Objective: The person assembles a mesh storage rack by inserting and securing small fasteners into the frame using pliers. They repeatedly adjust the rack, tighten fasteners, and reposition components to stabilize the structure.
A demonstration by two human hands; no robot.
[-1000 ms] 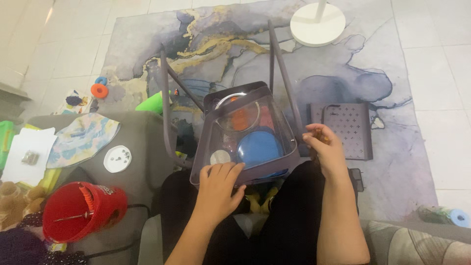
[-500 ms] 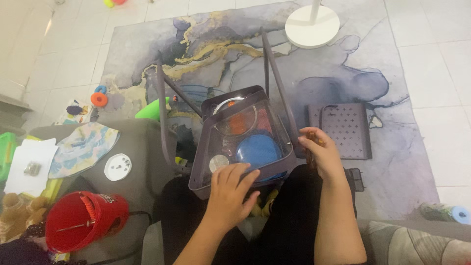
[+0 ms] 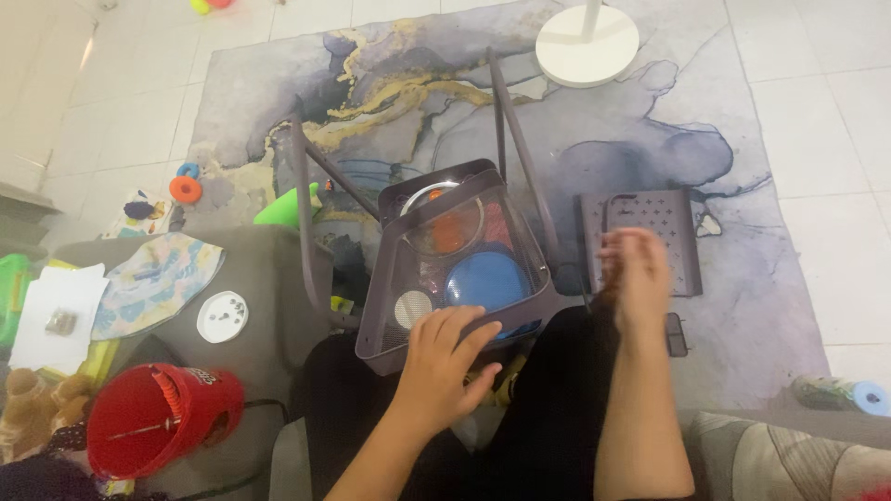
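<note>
A dark grey mesh basket [image 3: 390,278] on long thin legs rests on my lap, tilted, legs pointing away. Through its mesh show a blue round lid [image 3: 487,281], an orange round piece [image 3: 452,229] and a small white disc [image 3: 411,308]. My left hand [image 3: 444,366] lies flat on the basket's near edge, fingers spread over the mesh. My right hand [image 3: 634,271] hovers blurred to the right of the basket, off it, fingers loosely curled and holding nothing. A dark perforated panel [image 3: 640,237] lies on the rug just beyond that hand.
A marbled grey and gold rug [image 3: 390,102] covers the tiled floor. A white round lamp base [image 3: 587,44] stands far ahead. A red bucket [image 3: 153,422], papers, a patterned cloth and a small white dish [image 3: 222,316] lie left. Toy rings [image 3: 186,188] sit on the floor.
My right hand has let go of the basket's right side and moved off to the right. The left hand stays on the near edge.
</note>
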